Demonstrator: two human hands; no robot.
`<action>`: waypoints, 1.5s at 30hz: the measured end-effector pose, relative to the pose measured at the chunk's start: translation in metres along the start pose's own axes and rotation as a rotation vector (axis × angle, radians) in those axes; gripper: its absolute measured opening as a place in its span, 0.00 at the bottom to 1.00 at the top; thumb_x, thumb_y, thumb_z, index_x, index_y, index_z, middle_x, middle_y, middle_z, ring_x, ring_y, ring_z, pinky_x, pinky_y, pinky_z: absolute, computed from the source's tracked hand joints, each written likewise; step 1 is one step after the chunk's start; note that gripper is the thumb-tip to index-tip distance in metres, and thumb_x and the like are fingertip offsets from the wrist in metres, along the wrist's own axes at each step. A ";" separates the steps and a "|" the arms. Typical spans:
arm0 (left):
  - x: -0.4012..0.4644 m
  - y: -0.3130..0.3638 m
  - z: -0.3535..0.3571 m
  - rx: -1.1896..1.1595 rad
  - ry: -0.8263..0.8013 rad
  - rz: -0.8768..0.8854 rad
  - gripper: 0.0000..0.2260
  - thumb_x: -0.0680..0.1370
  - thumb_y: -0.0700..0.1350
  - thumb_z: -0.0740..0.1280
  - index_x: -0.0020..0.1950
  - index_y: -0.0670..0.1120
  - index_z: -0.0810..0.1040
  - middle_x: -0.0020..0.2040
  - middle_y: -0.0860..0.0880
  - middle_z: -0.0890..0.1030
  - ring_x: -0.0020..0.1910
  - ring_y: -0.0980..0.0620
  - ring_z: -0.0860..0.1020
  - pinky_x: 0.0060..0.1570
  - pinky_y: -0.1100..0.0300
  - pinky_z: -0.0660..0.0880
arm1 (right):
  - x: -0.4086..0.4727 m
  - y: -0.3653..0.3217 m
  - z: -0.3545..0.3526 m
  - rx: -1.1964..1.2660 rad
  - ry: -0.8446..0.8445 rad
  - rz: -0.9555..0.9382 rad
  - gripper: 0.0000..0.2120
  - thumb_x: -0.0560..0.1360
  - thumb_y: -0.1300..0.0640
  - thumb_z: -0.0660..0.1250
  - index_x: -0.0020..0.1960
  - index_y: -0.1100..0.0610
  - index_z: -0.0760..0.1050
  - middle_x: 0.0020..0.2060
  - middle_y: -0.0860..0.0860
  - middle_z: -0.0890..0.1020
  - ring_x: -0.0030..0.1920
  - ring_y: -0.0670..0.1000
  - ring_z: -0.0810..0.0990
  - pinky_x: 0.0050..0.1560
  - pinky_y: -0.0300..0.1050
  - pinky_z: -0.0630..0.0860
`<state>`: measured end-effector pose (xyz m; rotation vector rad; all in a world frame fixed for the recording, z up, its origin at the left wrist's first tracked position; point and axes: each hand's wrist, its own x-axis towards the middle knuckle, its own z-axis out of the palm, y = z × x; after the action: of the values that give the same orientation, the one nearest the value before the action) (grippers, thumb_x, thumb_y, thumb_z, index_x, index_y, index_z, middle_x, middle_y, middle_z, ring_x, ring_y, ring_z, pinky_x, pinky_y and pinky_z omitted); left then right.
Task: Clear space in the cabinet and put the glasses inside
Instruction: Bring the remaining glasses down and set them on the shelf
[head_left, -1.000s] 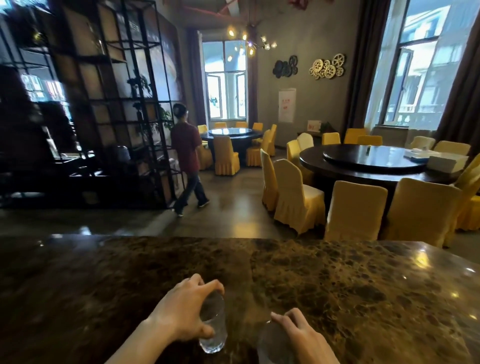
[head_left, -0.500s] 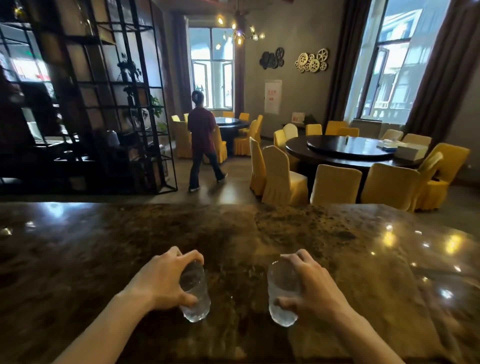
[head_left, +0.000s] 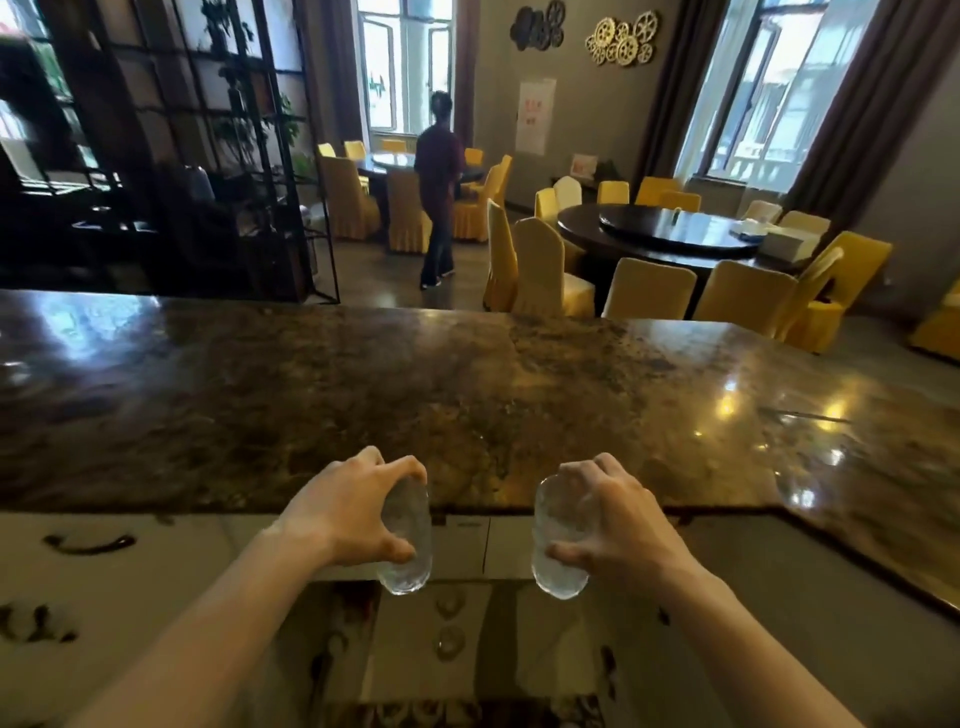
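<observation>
My left hand (head_left: 349, 512) grips a clear textured glass (head_left: 406, 543) from above, fingers round its rim. My right hand (head_left: 618, 519) holds a second clear glass (head_left: 557, 545) the same way. Both glasses hang in the air just in front of the near edge of the dark marble counter (head_left: 467, 395), over a lower shelf area (head_left: 441, 639) below the counter where a few more glasses show dimly. The cabinet itself is not clearly visible.
Another clear glass (head_left: 797, 486) stands on the counter at the right. Beyond the counter are round dark tables (head_left: 675, 234) with yellow-covered chairs (head_left: 540, 270), a black metal shelf unit (head_left: 223, 156) at the left, and a person (head_left: 439, 192) walking away.
Both hands have lifted the glasses off the counter and drawn them back past its near edge. My view has tilted down. The person in the room has walked farther away.
</observation>
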<state>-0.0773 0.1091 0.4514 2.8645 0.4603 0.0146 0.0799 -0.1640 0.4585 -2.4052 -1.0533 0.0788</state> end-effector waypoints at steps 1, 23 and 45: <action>-0.006 0.003 0.005 -0.005 -0.005 -0.011 0.35 0.60 0.68 0.76 0.63 0.71 0.64 0.52 0.59 0.70 0.51 0.55 0.74 0.49 0.57 0.78 | -0.005 0.001 0.004 -0.002 -0.009 0.001 0.44 0.60 0.40 0.82 0.71 0.51 0.71 0.59 0.44 0.72 0.56 0.49 0.78 0.56 0.47 0.80; -0.029 0.038 0.250 -0.127 -0.152 -0.268 0.40 0.65 0.65 0.76 0.70 0.70 0.58 0.62 0.57 0.67 0.54 0.53 0.75 0.51 0.58 0.78 | -0.057 0.154 0.168 0.058 -0.224 0.072 0.44 0.66 0.47 0.81 0.75 0.45 0.61 0.71 0.46 0.64 0.64 0.53 0.76 0.63 0.50 0.78; 0.105 -0.096 0.677 -0.084 -0.183 -0.197 0.32 0.65 0.63 0.74 0.66 0.64 0.66 0.57 0.50 0.72 0.47 0.49 0.76 0.42 0.57 0.75 | 0.003 0.376 0.583 0.023 -0.202 0.230 0.32 0.65 0.49 0.81 0.65 0.49 0.73 0.62 0.51 0.72 0.49 0.53 0.79 0.46 0.46 0.79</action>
<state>0.0248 0.0723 -0.2317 2.6937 0.6827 -0.2545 0.1895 -0.1262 -0.2254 -2.5279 -0.8494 0.4185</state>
